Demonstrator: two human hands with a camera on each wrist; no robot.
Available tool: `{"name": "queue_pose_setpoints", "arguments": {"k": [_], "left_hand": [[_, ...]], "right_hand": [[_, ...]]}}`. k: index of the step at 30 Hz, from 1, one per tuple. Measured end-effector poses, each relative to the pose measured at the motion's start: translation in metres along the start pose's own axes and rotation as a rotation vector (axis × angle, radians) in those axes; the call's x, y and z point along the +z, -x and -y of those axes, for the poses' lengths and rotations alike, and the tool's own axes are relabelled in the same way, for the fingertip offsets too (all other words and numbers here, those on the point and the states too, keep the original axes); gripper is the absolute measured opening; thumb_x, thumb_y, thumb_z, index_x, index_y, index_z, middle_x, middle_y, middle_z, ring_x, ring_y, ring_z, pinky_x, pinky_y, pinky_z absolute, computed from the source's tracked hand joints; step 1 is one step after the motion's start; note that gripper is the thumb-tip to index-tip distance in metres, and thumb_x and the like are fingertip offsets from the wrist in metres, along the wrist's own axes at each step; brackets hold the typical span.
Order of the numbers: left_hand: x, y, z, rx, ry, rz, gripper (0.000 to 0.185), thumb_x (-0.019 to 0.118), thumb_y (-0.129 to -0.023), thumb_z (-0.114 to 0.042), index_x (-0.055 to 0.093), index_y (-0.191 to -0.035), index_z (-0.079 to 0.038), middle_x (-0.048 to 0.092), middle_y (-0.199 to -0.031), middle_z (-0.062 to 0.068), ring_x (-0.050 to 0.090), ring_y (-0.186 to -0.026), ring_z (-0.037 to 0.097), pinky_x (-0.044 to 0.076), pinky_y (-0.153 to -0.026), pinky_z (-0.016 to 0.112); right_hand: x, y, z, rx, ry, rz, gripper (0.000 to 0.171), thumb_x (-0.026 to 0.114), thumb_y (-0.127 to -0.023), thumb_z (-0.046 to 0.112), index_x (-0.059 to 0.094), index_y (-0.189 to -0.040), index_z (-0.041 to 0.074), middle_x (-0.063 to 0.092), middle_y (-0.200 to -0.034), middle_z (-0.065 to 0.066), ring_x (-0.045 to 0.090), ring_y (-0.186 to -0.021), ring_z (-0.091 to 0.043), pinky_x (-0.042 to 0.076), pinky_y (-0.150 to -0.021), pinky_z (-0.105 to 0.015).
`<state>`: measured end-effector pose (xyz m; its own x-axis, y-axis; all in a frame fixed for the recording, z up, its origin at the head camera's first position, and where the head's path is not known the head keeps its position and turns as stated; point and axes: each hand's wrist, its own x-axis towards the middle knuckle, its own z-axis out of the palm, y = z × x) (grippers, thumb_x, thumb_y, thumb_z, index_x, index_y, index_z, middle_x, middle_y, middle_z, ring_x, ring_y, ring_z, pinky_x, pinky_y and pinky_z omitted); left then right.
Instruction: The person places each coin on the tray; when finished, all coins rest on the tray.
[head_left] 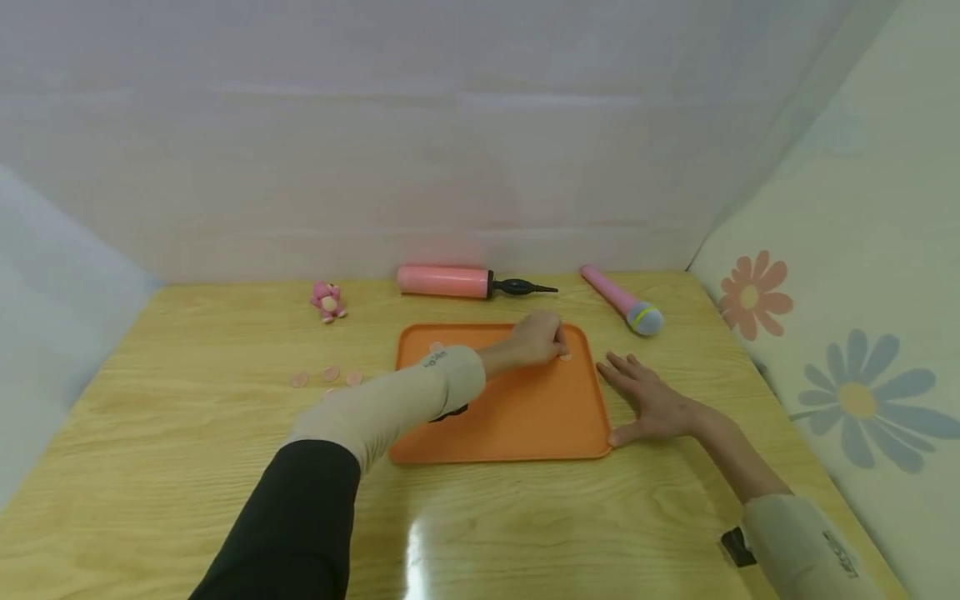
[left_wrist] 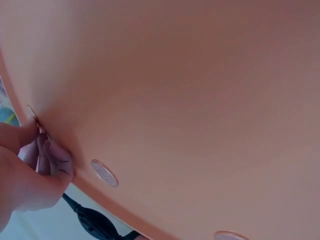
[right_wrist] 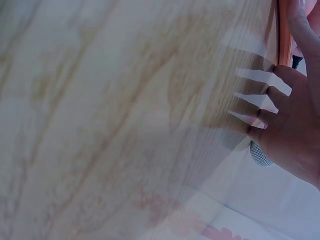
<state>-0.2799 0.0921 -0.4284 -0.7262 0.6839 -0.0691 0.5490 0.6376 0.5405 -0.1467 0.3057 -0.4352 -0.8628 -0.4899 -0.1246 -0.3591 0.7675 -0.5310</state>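
My left hand (head_left: 537, 338) reaches over the orange tray (head_left: 517, 425) and pinches a coin (left_wrist: 32, 112) between thumb and fingers, close to the tray's surface at its far right corner. Two other coins lie flat in the tray in the left wrist view, one coin (left_wrist: 104, 173) beside the hand and another coin (left_wrist: 231, 235) at the lower border. My right hand (head_left: 648, 402) rests on the table along the tray's right side, fingers spread, the thumb at the tray's near right corner. In the right wrist view, the fingertips (right_wrist: 255, 131) touch the wood.
Several loose coins (head_left: 299, 380) lie on the wooden table (head_left: 187, 467) left of the tray, some partly behind my left sleeve. A pink toy figure (head_left: 327, 301) stands at the back left. Behind the tray are a pink hand pump (head_left: 446, 281) and a toy microphone (head_left: 618, 298).
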Motion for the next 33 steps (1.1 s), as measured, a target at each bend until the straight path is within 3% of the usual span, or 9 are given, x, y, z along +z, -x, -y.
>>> {"name": "queue_pose_setpoints", "arguments": {"k": [6,9,11,16,19,22,25,28,33], "left_hand": [[0.001,0.003,0.0,0.053,-0.003,-0.034,0.014,0.066,-0.095,-0.022,0.073,-0.092,-0.011,0.07,-0.085,-0.004,0.058,-0.066,0.01,0.046,-0.061,0.022],[-0.008,0.017,0.001,0.082,-0.015,-0.07,0.015,0.061,-0.098,-0.022,0.07,-0.099,-0.01,0.067,-0.093,-0.001,0.058,-0.074,0.011,0.047,-0.065,0.024],[-0.02,0.035,0.007,0.092,-0.04,-0.096,0.016,0.059,-0.098,-0.023,0.068,-0.101,-0.01,0.064,-0.094,0.001,0.057,-0.079,0.013,0.047,-0.068,0.026],[-0.058,0.104,0.045,0.147,-0.151,-0.212,0.014,0.062,-0.097,-0.021,0.067,-0.101,-0.009,0.062,-0.096,0.004,0.058,-0.089,0.017,0.049,-0.075,0.031],[-0.079,0.155,0.078,0.161,-0.207,-0.308,0.019,0.065,-0.096,-0.019,0.067,-0.105,-0.003,0.065,-0.103,0.009,0.062,-0.095,0.024,0.053,-0.079,0.036],[-0.091,0.212,0.109,0.123,-0.229,-0.359,0.026,0.066,-0.095,-0.018,0.064,-0.111,0.002,0.066,-0.11,0.016,0.062,-0.103,0.033,0.053,-0.083,0.044],[-0.085,0.266,0.131,0.063,-0.26,-0.385,0.033,0.066,-0.094,-0.017,0.062,-0.118,0.005,0.064,-0.118,0.021,0.061,-0.108,0.038,0.051,-0.087,0.05],[-0.068,0.312,0.141,0.003,-0.272,-0.368,0.044,0.064,-0.096,-0.021,0.055,-0.129,0.008,0.055,-0.131,0.028,0.053,-0.119,0.044,0.045,-0.094,0.056],[-0.031,0.359,0.144,-0.069,-0.249,-0.289,0.054,0.046,-0.104,-0.028,0.036,-0.147,0.003,0.028,-0.152,0.028,0.027,-0.139,0.046,0.028,-0.103,0.067]], "right_hand": [[-0.002,0.002,-0.001,-0.014,-0.019,0.004,0.118,0.085,-0.072,0.043,0.013,-0.152,-0.007,0.008,-0.154,-0.037,0.0,-0.134,-0.065,0.008,-0.1,-0.077],[-0.004,0.006,-0.002,-0.025,0.001,0.006,0.116,0.084,-0.072,0.043,0.015,-0.153,-0.004,0.008,-0.152,-0.039,0.001,-0.132,-0.067,0.009,-0.098,-0.079],[-0.005,0.008,-0.004,-0.031,0.017,0.007,0.115,0.084,-0.073,0.043,0.017,-0.153,-0.004,0.008,-0.151,-0.04,0.001,-0.131,-0.068,0.01,-0.097,-0.079],[-0.008,0.014,-0.008,-0.032,0.012,0.003,0.114,0.084,-0.072,0.043,0.018,-0.153,-0.002,0.008,-0.152,-0.04,0.0,-0.131,-0.068,0.009,-0.096,-0.08],[-0.012,0.018,-0.01,-0.035,0.013,-0.006,0.113,0.084,-0.072,0.042,0.019,-0.153,-0.002,0.008,-0.152,-0.04,0.0,-0.131,-0.068,0.008,-0.096,-0.08],[-0.014,0.019,-0.01,-0.04,0.014,-0.014,0.112,0.085,-0.072,0.039,0.02,-0.153,-0.002,0.009,-0.152,-0.04,0.0,-0.131,-0.069,0.009,-0.095,-0.081],[-0.015,0.019,-0.008,-0.04,0.018,-0.014,0.113,0.086,-0.07,0.039,0.02,-0.154,0.0,0.01,-0.151,-0.04,0.003,-0.13,-0.07,0.012,-0.092,-0.082],[-0.014,0.018,-0.006,-0.05,0.033,-0.008,0.115,0.087,-0.069,0.04,0.02,-0.154,0.0,0.011,-0.151,-0.041,0.006,-0.129,-0.071,0.016,-0.09,-0.082],[-0.013,0.016,-0.002,-0.05,0.061,0.0,0.116,0.086,-0.069,0.042,0.019,-0.153,-0.002,0.014,-0.149,-0.041,0.01,-0.128,-0.07,0.019,-0.089,-0.082]]}}
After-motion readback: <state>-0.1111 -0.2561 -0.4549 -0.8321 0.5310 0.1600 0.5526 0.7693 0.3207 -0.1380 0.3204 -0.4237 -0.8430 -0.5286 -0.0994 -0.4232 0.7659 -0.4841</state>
